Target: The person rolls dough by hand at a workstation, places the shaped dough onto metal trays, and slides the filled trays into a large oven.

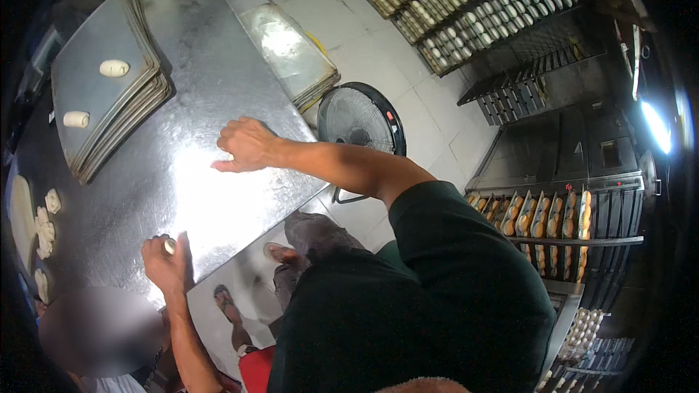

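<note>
My right hand [247,145] is curled palm-down over a small piece of pale dough [230,157] on the shiny metal table [196,44]; only a bit of the dough shows by the thumb. Nearer the front edge, my left hand [166,258] closes around another dough piece [170,246], seen between thumb and fingers. Two shaped dough rolls, one farther back [114,68] and one nearer [76,119], lie apart on the top tray of a stack of metal trays [135,109]. Several cut dough pieces [45,236] lie at the table's left, beside a long dough strip [22,211].
A round floor fan [360,122] stands past the table's right edge, near another tray stack [284,44]. Racks of pale rolls [495,11] are at the far right; a rack of browned bread [542,218] is nearer. Another person [102,331] is close at lower left.
</note>
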`<state>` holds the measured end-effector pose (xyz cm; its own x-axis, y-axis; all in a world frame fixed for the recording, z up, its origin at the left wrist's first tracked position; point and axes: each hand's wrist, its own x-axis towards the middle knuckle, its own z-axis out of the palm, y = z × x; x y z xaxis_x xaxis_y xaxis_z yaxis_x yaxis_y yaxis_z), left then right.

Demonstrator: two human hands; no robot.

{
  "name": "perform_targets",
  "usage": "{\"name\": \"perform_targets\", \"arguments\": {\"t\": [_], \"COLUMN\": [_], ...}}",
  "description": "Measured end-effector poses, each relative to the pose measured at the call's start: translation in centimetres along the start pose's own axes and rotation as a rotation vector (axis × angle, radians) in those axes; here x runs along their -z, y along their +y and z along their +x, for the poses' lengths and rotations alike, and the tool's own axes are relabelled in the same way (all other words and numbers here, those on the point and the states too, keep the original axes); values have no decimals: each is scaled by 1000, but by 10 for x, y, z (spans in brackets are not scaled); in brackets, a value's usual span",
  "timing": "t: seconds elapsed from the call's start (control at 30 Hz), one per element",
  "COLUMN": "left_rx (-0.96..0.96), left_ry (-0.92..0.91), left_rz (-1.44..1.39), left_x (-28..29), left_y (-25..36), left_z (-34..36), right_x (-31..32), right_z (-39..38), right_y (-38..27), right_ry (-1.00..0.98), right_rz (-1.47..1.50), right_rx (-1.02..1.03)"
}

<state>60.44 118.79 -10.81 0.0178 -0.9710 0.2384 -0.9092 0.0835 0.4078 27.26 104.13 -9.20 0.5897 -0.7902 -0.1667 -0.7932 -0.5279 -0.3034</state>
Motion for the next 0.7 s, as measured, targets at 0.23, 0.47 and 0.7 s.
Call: {"name": "perform_targets", "arguments": {"t": [0.23, 0.47, 0.7], "left_rx": [-269, 16, -187], "left_ry": [161, -38, 180], "left_rz": [81, 165, 134], "left_x": [-22, -7, -39], "left_y": [-55, -2, -39], "left_z": [21, -12, 16], "right_x": [-55, -21, -46], "right_z": [45, 14, 44], "right_y": [5, 4, 18], "right_ry": [399, 390, 431], "right_rz": [124, 13, -93], "right_rx": [141, 206, 207]}}
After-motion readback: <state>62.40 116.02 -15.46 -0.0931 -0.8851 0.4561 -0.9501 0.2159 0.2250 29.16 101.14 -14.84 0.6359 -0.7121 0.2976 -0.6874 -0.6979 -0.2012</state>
